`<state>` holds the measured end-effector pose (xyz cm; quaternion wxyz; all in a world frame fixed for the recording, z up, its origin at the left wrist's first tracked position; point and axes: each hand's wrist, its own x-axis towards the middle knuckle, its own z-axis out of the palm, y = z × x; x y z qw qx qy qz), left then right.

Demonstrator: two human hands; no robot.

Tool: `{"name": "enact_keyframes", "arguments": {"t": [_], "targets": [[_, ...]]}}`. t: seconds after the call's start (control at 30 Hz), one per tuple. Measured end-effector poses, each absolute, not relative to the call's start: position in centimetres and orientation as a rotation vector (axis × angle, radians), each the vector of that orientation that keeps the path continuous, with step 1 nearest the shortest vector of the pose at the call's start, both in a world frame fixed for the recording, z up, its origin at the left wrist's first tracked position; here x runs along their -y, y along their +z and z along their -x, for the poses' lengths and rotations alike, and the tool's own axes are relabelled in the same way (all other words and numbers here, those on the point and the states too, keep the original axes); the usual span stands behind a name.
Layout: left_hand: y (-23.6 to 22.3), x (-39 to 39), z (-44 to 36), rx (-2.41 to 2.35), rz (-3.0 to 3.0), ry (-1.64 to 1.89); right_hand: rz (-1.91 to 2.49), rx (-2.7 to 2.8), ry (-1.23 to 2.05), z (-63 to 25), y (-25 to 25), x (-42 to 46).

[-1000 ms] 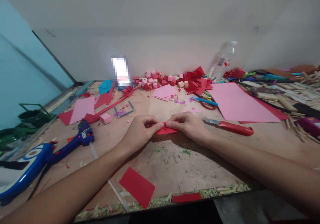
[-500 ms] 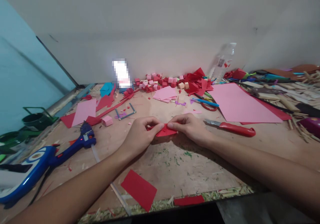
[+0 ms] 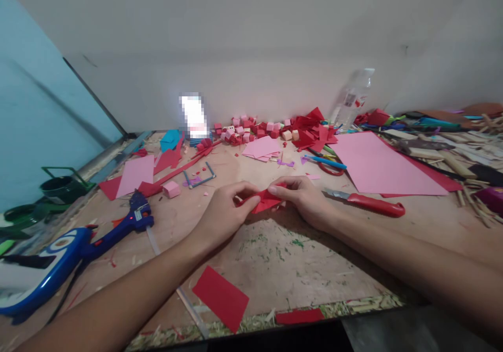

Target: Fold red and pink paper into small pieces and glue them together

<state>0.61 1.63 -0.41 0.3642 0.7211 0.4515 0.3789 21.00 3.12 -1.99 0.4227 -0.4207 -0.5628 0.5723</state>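
Observation:
Between my hands is a small folded piece of red paper [image 3: 266, 201], held just above the middle of the table. My left hand [image 3: 231, 205] pinches its left end between thumb and fingers. The thumb and fingers of my right hand [image 3: 301, 197] are closed on its right side. My fingertips hide part of the paper, so its full shape does not show. Nearer to me lies a flat red paper rectangle [image 3: 221, 298], with a red strip [image 3: 299, 316] by the front edge. A red-handled knife [image 3: 375, 205] rests to the right of my right hand.
At left lie a blue glue gun [image 3: 135, 217] and a pink paper cube [image 3: 171, 189]. Small paper cubes [image 3: 251, 129] are heaped by the wall, near a lit phone [image 3: 194, 117] and a plastic bottle [image 3: 356, 100]. Pink sheets [image 3: 387, 163], scissors [image 3: 332, 169] and wood scraps [image 3: 436, 155] occupy the right.
The red paper has tilted, its right side now higher, as my right thumb and fingers shifted upward on it. Both hands keep hold. The whole view has drifted slightly.

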Motion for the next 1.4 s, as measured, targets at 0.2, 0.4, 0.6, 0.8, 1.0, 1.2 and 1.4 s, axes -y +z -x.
{"name": "enact_keyframes", "arguments": {"t": [0.2,0.4,0.6,0.8,1.0,1.2,1.4], "targets": [[-0.8,-1.8,-0.6,-1.064,-1.489,1.054,0.992,1.478,1.503,-20.6,-1.6,-2.9],[-1.1,-1.9,-0.8,-0.996,-1.501,0.964,1.055,1.491,1.402,-20.6,-1.6,-2.9],[-1.2,-1.9,-0.6,-1.097,-1.666,1.122,1.088,1.502,1.355,-20.6,-1.7,-2.8],[-0.4,-1.1,-0.7,-1.228,-2.103,1.113,1.105,1.607,1.311,-20.4,-1.6,-2.6],[-0.9,-1.4,-0.8,-1.271,-2.040,1.053,1.023,1.682,1.206,-20.2,-2.1,-2.3],[-1.0,-1.3,-0.8,-1.246,-1.958,1.084,1.043,1.677,1.165,-20.1,-2.1,-2.2],[-0.8,-1.5,-0.8,-1.155,-1.698,1.167,1.149,1.450,1.233,-20.4,-1.8,-2.8]]}}
